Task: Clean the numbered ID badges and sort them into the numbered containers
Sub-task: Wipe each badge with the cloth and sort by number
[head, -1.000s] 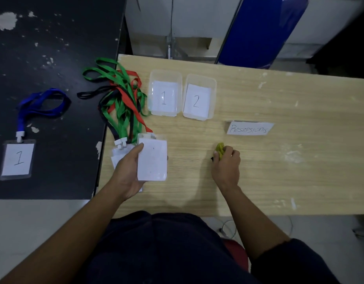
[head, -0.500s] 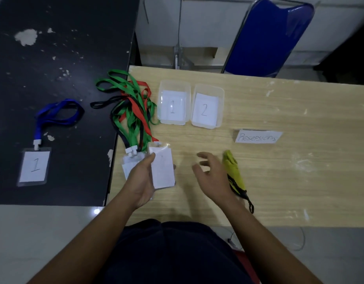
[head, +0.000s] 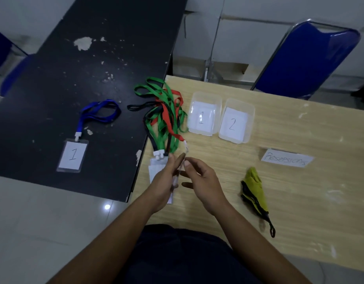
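Over the wooden table's near left corner, my left hand (head: 165, 181) holds a clear ID badge (head: 177, 175) turned edge-on, so its number is hidden. A red lanyard (head: 166, 117) runs from its clip. My right hand (head: 202, 181) pinches the badge's top edge with thumb and forefinger. More badges (head: 154, 171) lie beneath, tied to a tangle of green and black lanyards (head: 156, 119). Two clear containers stand behind, marked 1 (head: 205, 95) and 2 (head: 241, 102). The yellow and black cloth (head: 254, 187) lies loose to the right.
A badge marked 1 (head: 72, 155) on a blue lanyard lies on the black table (head: 85, 74) to the left. A handwritten paper label (head: 286, 159) sits right of the containers. A blue chair (head: 306, 58) stands behind the wooden table (head: 299, 201).
My right hand let go of the cloth, which now lies on the table, and moved left to the badge. My left hand tipped the badge up from flat to edge-on.
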Tool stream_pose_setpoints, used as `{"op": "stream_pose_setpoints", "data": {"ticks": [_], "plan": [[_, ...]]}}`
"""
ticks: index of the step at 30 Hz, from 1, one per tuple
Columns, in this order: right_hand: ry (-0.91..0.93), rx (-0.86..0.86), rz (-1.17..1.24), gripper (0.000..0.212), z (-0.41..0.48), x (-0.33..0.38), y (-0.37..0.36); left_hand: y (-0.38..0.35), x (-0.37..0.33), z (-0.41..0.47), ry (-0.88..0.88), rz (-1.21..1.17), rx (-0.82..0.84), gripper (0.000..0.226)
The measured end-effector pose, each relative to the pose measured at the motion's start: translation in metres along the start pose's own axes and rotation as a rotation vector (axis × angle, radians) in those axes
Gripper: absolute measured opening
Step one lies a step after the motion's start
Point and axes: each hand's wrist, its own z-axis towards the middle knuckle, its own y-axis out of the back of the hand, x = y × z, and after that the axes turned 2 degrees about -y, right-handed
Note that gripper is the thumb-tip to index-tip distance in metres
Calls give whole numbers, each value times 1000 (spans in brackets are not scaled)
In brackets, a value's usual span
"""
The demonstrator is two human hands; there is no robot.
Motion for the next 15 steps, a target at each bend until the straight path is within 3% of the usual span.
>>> {"op": "stream_pose_setpoints", "data": {"ticks": [5, 11, 15], "plan": [[-47, 90, 147, 29, 2, 9, -5, 17, 1, -3, -108, 66, -139, 32], [-60, 27, 114, 23, 11, 19, -16, 50, -8, -11, -150, 12, -365, 41], [-48, 25, 107, 21, 21, 37, -33, 75, -29, -17, -174, -77, -403, 29]]}}
